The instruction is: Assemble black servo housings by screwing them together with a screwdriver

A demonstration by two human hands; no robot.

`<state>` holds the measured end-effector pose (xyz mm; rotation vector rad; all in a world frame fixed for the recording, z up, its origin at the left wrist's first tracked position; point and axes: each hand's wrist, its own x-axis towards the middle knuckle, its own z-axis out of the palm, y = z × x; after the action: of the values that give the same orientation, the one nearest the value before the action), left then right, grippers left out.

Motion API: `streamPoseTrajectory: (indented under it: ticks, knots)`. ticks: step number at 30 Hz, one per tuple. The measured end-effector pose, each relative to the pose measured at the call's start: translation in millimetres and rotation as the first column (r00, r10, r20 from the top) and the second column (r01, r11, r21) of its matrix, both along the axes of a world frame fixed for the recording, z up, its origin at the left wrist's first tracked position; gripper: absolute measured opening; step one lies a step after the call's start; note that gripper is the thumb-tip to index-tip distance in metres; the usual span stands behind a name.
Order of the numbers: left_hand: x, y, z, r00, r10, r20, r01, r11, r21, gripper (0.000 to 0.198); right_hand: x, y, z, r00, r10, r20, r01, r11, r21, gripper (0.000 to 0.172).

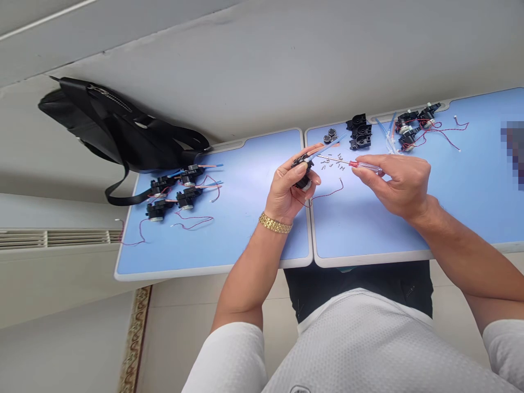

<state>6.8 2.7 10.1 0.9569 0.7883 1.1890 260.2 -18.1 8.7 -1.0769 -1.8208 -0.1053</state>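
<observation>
My left hand [291, 185] is closed round a small black motor assembly [302, 170] with a thin red wire [327, 194] trailing from it and a clear blue tube poking up. My right hand [395, 180] pinches a small screwdriver [360, 164] with a red and clear handle; its thin shaft points left toward the black part. Both hands hover over the seam between two blue tables [245, 218]. Several tiny screws [333, 164] lie on the table just behind the hands.
A group of finished black motor units with wires [176, 194] lies at the left. More black parts [359, 132] and wired units [413, 128] sit at the far right. A black bag [118, 131] rests past the left table's far corner.
</observation>
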Motion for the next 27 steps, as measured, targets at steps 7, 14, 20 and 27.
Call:
streamPoseTrajectory:
  ticks: [7,14,20,27]
  knots:
    - [-0.4,0.9,-4.0,0.998,0.05,0.027,-0.05,0.999,-0.004,0.051,1.5,1.9,-1.1,1.0,0.025,-0.017,-0.025,1.0,0.006,0.025]
    - [-0.8,2.0,-5.3,0.997,0.062,0.045,-0.061,0.998,-0.022,0.049,1.7,0.8,-0.1,1.0,0.019,-0.014,-0.018,0.999,0.042,0.021]
    - [-0.9,1.9,-5.4,0.998,0.052,0.032,-0.051,0.998,-0.022,0.051,2.4,0.5,-2.0,0.999,0.034,0.006,-0.034,0.999,-0.001,0.02]
    - [0.1,0.9,-2.7,0.997,0.047,0.057,-0.046,0.999,-0.019,0.046,0.7,0.7,-1.5,1.0,-0.003,-0.004,0.003,0.999,0.036,0.022]
